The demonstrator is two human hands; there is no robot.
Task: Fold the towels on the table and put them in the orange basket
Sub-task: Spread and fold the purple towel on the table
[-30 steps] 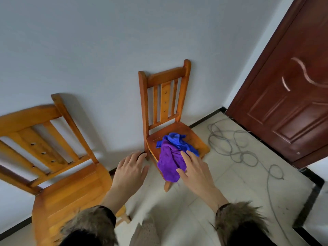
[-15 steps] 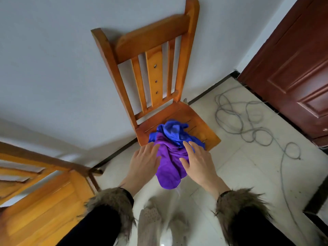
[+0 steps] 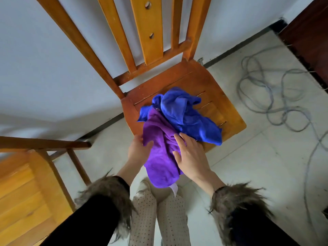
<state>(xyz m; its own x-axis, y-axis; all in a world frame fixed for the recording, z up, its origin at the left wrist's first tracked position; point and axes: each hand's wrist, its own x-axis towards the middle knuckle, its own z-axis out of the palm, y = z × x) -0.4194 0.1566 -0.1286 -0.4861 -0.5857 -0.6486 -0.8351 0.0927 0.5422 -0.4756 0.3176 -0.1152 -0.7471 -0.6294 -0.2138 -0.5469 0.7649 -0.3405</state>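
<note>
A crumpled purple towel (image 3: 159, 150) hangs over the front edge of a wooden chair seat (image 3: 195, 80), with a white label at its bottom. A crumpled blue towel (image 3: 184, 114) lies on the seat, partly over the purple one. My left hand (image 3: 137, 150) is at the purple towel's left edge, the thumb on top of the cloth and the fingers hidden behind it. My right hand (image 3: 190, 155) lies on the purple towel's right side with fingers straight and spread. No orange basket is in view.
A second wooden chair (image 3: 26, 183) stands at the lower left, close to my left arm. A grey cable (image 3: 276, 96) lies looped on the tiled floor at the right, in front of a dark brown door (image 3: 308, 36). A white wall is behind the chairs.
I have come closer to the chair with the towels. Both hands went from reaching in the air to being on the purple towel, the left one now at its edge.
</note>
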